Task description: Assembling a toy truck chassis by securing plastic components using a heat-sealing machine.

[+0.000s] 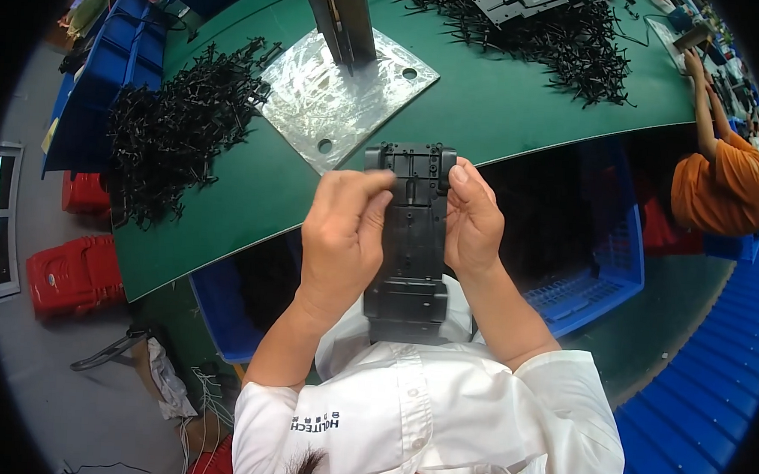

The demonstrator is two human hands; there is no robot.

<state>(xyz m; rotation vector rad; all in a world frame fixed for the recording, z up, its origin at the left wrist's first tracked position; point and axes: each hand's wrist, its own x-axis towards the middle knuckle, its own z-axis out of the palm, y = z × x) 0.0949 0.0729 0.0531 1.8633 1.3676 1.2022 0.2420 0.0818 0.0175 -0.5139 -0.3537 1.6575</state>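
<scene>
A long black moulded plastic part is held lengthwise before my chest, its far end close to the table edge. Small posts, holes and a narrow slot show on its upper face. My right hand grips its right side near the far end, thumb on the edge. My left hand is at the left side, with thumb and forefinger brought together over the part's edge. The forefinger tip is slightly blurred, and whatever it may pinch cannot be made out.
A metal plate with an upright post stands on the green table. Heaps of thin black pieces lie left and far right. Blue crates sit below. A person in orange works at the right.
</scene>
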